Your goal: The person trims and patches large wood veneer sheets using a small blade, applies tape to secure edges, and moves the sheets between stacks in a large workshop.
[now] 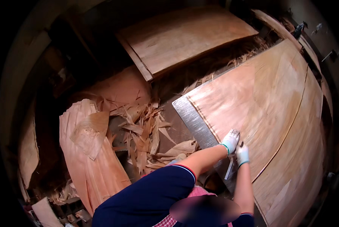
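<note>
A large pale wood veneer sheet (275, 109) lies over a table with a bare metal edge strip (194, 115) showing along its left side. My left hand (231, 140), in a white glove with a green cuff, rests flat on the veneer near that edge, fingers stretched out. Close beside it, my gloved right hand (243, 154) is closed, and a small dark tip pokes out at its fingers; what it belongs to is hidden. A thin pale strip (228, 169) hangs at the table edge just left of my right hand.
Behind stands a stack of veneer sheets (192, 36). Torn veneer scraps (145, 132) litter the floor to the left, beside a long bundle of reddish veneer (88, 151). A long dark split (290, 128) runs across the veneer on the table.
</note>
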`<state>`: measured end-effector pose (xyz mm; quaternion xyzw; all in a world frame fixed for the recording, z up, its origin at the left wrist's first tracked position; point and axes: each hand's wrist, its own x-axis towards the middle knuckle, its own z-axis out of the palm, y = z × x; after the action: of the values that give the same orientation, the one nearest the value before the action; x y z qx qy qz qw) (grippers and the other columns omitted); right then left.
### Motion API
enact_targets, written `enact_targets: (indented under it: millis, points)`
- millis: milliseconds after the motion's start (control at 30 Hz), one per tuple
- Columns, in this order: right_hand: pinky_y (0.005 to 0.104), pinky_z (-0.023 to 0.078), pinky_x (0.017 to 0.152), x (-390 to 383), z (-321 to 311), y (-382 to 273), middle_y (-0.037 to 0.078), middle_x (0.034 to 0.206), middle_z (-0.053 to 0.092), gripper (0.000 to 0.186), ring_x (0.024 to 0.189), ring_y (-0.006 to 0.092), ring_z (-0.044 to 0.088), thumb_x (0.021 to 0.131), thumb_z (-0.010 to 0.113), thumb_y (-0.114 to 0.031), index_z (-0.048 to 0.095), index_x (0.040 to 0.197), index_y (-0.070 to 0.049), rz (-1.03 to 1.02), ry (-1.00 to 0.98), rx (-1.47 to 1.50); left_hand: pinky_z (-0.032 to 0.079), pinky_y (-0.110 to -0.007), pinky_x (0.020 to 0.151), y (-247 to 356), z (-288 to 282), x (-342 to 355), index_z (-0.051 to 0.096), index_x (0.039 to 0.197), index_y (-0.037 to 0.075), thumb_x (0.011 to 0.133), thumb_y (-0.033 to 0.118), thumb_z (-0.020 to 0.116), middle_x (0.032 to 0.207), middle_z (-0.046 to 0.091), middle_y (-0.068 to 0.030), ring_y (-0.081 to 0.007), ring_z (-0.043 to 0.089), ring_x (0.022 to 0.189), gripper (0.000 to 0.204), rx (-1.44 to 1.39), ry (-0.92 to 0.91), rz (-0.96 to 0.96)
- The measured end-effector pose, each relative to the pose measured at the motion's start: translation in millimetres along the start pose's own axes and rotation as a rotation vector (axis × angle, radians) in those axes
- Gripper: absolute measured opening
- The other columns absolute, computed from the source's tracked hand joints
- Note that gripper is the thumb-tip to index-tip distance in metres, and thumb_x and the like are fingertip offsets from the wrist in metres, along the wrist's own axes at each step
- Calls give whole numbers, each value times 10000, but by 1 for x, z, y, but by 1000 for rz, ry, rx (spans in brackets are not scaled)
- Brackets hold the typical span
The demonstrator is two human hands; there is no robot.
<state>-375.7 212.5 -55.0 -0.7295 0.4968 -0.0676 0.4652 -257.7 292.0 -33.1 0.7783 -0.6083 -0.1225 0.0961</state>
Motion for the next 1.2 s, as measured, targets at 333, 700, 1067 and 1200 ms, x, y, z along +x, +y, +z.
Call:
enact_targets:
  millis: [333,700,1067,1200]
  points:
    - [166,340,502,-220,-44,-204,-17,784,565,143,608,38,474,949,609,-204,533,1020,-106,-374,289,672,461,-418,954,-79,-95,-82,514,1247,22,866,26,483,1184,591,-215,-379,556,1115,382,-781,692,-7]
    - [317,499,392,-220,88,-511,156,791,671,51,475,289,599,890,584,-80,600,937,-70,-1078,-1555,1481,491,-380,883,-320,-151,-255,583,1181,12,932,156,530,1100,640,-200,-329,625,1031,293,-942,346,-315]
    - [244,407,396,-131,211,-625,216,919,656,151,492,143,556,866,606,-52,626,1013,-82,-1096,-1443,1607,497,-391,840,-534,-202,-226,597,1154,35,939,172,516,1057,653,-189,-349,630,981,267,-795,323,-420]
    - [271,384,387,-67,210,-639,127,758,623,144,484,188,549,887,625,-159,555,949,-49,-1325,-1309,1605,494,-383,859,-560,-214,-158,591,1158,27,941,168,517,1061,653,-187,-346,629,996,269,-956,252,-341]
